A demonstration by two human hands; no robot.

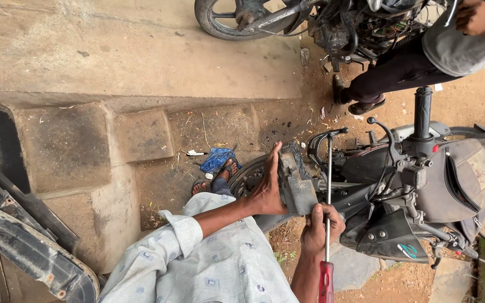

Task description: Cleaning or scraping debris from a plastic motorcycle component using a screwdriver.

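Concrete slabs and dusty ground fill my view, with dark curved panels (pixel 23 247) lying at far left. My left hand (pixel 269 188) presses flat, fingers spread, against a grey motorcycle part (pixel 297 188) at the front of the bike (pixel 422 185). Just right, my right hand (pixel 321 227) is clamped around a long red-handled screwdriver (pixel 328 213). Another person's foot (pixel 366 105) stands beyond.

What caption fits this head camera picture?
Left hand braces a motorcycle's headlight housing while right hand holds a long screwdriver.

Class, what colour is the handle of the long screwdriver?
Red; the long metal screwdriver shows best in the head view.
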